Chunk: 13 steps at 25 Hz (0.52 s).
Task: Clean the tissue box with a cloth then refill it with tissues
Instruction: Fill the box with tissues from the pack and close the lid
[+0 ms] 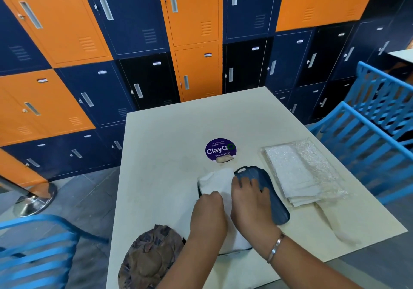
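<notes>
A: Entry 1. Tissue box (199, 190), position and heading?
B: On the table (156, 176), in its near half. The long axis runs from the near edge away toward the lockers, with the far end canted slightly left. Only dark rim slivers show, since white tissues (220, 181) cover the rest.
A: Lid?
B: The blue-grey lid (277, 208) lies just right of the box on the same axis. Contact between them cannot be told.
A: Hands?
B: The left hand (207, 215) is on the near-left part of the tissues, fingers bent down and tips hidden. Pinching or pressing, cannot tell. The right hand (250, 203) has its thumb at the tissues' right edge and its fingers (254, 182) spread on the lid's far half, gripping nothing.
A: Box relative to hands?
B: Beneath both, with its far end showing beyond the knuckles.
A: Other items?
B: A crumpled brown cloth (152, 259) sits near-left of the box, and a wrapped tissue pack (295, 176) lies right of the lid
</notes>
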Each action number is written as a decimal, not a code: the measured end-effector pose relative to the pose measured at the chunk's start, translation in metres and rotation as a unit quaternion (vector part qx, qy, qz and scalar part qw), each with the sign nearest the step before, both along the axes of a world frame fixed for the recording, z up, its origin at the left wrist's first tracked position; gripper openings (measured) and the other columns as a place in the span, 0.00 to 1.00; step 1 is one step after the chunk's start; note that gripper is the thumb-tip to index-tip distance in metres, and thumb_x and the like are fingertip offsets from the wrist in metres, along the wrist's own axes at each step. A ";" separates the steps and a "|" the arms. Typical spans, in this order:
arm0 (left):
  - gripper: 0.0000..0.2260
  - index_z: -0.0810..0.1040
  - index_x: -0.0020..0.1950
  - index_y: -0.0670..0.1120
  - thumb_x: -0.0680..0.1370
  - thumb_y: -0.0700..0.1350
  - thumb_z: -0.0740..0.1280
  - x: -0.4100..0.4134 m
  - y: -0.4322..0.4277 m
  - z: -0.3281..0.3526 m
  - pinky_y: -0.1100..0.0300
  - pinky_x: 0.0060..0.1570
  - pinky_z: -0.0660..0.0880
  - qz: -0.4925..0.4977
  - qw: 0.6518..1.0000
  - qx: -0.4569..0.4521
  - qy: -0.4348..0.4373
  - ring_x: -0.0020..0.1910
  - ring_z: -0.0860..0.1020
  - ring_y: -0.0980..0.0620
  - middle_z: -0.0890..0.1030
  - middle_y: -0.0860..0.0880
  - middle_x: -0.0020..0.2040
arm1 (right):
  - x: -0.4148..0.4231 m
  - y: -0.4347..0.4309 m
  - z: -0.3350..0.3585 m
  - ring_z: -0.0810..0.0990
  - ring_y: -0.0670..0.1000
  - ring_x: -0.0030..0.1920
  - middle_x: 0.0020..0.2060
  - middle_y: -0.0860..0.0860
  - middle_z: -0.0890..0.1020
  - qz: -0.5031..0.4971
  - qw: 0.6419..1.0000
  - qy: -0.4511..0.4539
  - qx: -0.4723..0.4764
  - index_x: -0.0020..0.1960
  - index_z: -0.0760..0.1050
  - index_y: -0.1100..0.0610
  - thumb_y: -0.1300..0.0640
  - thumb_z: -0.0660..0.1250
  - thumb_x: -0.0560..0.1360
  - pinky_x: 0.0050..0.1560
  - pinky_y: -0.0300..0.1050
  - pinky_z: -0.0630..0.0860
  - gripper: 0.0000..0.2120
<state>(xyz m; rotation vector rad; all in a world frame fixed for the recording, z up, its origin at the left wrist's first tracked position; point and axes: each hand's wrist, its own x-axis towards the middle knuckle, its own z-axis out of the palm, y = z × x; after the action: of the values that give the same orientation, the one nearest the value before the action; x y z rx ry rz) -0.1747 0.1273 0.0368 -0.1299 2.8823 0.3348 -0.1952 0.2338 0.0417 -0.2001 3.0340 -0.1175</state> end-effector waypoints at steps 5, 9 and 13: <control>0.24 0.75 0.65 0.47 0.77 0.62 0.68 -0.014 -0.027 0.014 0.52 0.62 0.70 -0.174 0.978 -0.104 0.057 0.65 0.74 0.44 0.76 0.45 0.67 | -0.008 0.011 0.009 0.53 0.56 0.79 0.77 0.55 0.60 0.189 0.980 -0.042 0.043 0.78 0.58 0.56 0.40 0.71 0.74 0.76 0.65 0.52 0.40; 0.59 0.51 0.82 0.43 0.65 0.77 0.69 -0.021 -0.035 0.002 0.40 0.79 0.42 -0.251 0.947 -0.192 -0.063 0.82 0.47 0.43 0.52 0.41 0.83 | -0.018 0.002 0.013 0.44 0.58 0.82 0.80 0.57 0.55 0.237 0.941 -0.123 0.208 0.81 0.53 0.58 0.26 0.69 0.67 0.71 0.78 0.32 0.56; 0.58 0.45 0.83 0.42 0.68 0.76 0.65 -0.022 -0.021 -0.013 0.36 0.76 0.34 -0.288 0.891 -0.329 -0.118 0.82 0.44 0.38 0.50 0.37 0.83 | -0.018 -0.012 0.012 0.40 0.63 0.81 0.82 0.60 0.48 0.251 0.882 -0.173 0.358 0.83 0.43 0.54 0.22 0.66 0.65 0.61 0.85 0.28 0.62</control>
<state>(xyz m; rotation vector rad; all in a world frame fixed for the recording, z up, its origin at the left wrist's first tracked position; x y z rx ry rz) -0.1964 0.1063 0.0236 0.5261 2.5046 -0.7165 -0.2135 0.2219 0.0538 -0.7737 2.3635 0.8826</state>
